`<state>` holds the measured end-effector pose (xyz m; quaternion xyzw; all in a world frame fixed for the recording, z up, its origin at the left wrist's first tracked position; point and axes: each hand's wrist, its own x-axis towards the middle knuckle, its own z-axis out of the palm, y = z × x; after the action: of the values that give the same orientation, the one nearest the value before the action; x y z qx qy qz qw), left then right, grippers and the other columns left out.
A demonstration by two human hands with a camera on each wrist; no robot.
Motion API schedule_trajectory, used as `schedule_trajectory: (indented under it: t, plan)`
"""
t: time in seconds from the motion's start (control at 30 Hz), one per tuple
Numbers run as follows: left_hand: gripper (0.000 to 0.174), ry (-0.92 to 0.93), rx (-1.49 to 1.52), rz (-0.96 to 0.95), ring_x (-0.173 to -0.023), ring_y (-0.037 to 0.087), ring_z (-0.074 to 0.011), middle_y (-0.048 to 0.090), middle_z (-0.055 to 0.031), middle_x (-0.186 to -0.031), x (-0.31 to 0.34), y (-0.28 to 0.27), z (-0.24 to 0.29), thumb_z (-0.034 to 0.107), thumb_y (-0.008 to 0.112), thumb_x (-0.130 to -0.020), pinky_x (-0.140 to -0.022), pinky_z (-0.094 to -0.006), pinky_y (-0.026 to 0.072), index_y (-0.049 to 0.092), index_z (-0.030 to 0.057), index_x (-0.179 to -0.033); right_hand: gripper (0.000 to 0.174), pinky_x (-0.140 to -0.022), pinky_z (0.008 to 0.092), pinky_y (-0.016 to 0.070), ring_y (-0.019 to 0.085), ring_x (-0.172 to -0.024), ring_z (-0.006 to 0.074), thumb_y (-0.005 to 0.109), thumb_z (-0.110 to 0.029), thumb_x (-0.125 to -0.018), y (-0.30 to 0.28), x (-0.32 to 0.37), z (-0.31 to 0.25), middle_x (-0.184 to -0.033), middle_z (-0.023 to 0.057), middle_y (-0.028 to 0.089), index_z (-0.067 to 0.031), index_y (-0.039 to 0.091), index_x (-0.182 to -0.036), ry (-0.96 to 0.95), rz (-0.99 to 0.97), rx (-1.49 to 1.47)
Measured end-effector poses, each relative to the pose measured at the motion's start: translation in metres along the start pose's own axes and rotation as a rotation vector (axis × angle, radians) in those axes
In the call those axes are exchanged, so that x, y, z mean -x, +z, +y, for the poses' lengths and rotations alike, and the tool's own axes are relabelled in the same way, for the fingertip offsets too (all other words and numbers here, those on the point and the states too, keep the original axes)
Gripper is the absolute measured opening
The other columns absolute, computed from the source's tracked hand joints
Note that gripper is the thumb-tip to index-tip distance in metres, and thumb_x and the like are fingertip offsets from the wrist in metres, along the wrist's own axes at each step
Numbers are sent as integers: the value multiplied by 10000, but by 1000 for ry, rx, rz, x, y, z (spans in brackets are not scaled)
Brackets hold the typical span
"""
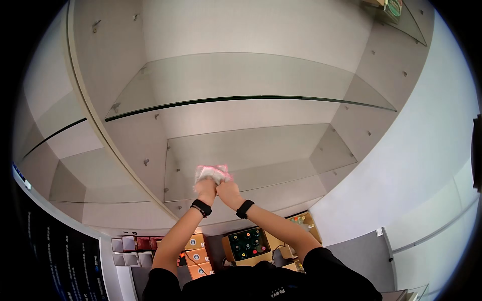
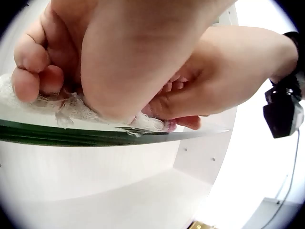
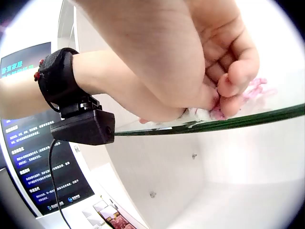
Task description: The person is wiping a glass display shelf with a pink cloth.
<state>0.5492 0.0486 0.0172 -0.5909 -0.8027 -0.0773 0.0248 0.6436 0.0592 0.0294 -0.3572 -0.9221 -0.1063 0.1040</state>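
A white cloth with a pink edge [image 1: 213,173] is bunched between both hands at a glass shelf in the head view. My left hand [image 1: 205,190] holds its left part, fingers curled over the fabric. Close beside it, my right hand [image 1: 229,194] grips the right part. In the left wrist view, loose white threads of the cloth [image 2: 71,106] stick out under the left fingers, right above the green front edge of the glass shelf [image 2: 76,135]. The right wrist view shows the right thumb and fingers pinching the pink edging [image 3: 255,90]; the palms hide much of the cloth.
Another glass shelf [image 1: 251,80] spans the cabinet higher up, its front edge above the hands. A boxed item [image 1: 392,10] sits at upper right. On the floor are orange boxes [image 1: 198,256] and a carton of bottles [image 1: 231,251]. A cabinet divider [image 1: 108,135] runs along the left.
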Motion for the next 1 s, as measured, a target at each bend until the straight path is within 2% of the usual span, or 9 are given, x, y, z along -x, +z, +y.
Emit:
schedule_trajectory:
  t: [0.17,0.37,0.43,0.57,0.67,0.73,0.8,0.93,1.0]
  plan:
    - [143,3,7,117,-600,534,-202,538,-87,-640,-41,30,-7,176,437,-648,-485,-293,419,499,57,-696,99,-404,268,415,526,-506,189,461,-88,-590,17,-33,9,-575,77,524,-68,534,-526,134,167,-56]
    - [132,-71,-58,23,-603,527,-239,528,-123,-645,-32,17,0,159,445,-640,-515,-309,415,484,41,-684,101,-420,264,409,526,-518,184,447,-88,-604,20,-29,11,-587,69,520,-67,539,-567,110,38,-34]
    - [138,86,108,47,-594,525,-242,525,-119,-637,-10,8,-3,167,439,-649,-514,-313,413,480,43,-695,109,-437,270,413,527,-527,179,438,-85,-615,20,-8,14,-590,71,520,-61,538,-578,-9,60,-26]
    - [146,163,36,-53,-601,534,-210,534,-129,-657,4,-4,2,147,437,-650,-474,-289,416,472,34,-736,115,-422,272,410,527,-516,177,433,-81,-620,3,12,18,-554,65,518,-51,536,-581,-43,-4,-19]
    - [162,130,-57,-58,-620,536,-195,537,-115,-653,-18,9,8,165,425,-667,-457,-292,416,475,32,-745,115,-415,272,409,529,-519,178,434,-87,-625,-1,-4,21,-550,61,524,-54,538,-587,-12,-36,0]
    - [194,-3,-18,-85,-644,534,-187,539,-101,-677,-41,15,12,189,406,-686,-465,-282,417,477,31,-775,115,-413,272,409,531,-523,179,436,-93,-628,1,-27,27,-553,58,529,-62,541,-592,16,-45,27]
    - [206,11,-29,-65,-655,533,-188,539,-99,-697,-61,10,15,197,403,-690,-482,-277,417,477,33,-791,121,-474,254,418,535,-579,164,439,-103,-636,8,-53,35,-695,60,543,-102,561,-630,137,-121,-35]
    - [223,-77,-9,-75,-662,532,-190,537,-98,-736,-98,16,19,205,404,-693,-522,-265,418,476,37,-820,131,-474,250,423,538,-582,164,431,-108,-647,21,-81,44,-745,67,541,-101,562,-647,190,-77,48]
    - [227,-101,65,-40,-660,532,-189,536,-98,-733,-104,25,18,204,408,-690,-525,-263,417,472,31,-823,141,-565,285,423,534,-639,176,426,-109,-651,24,-79,43,-745,70,540,-103,566,-665,244,1,26]
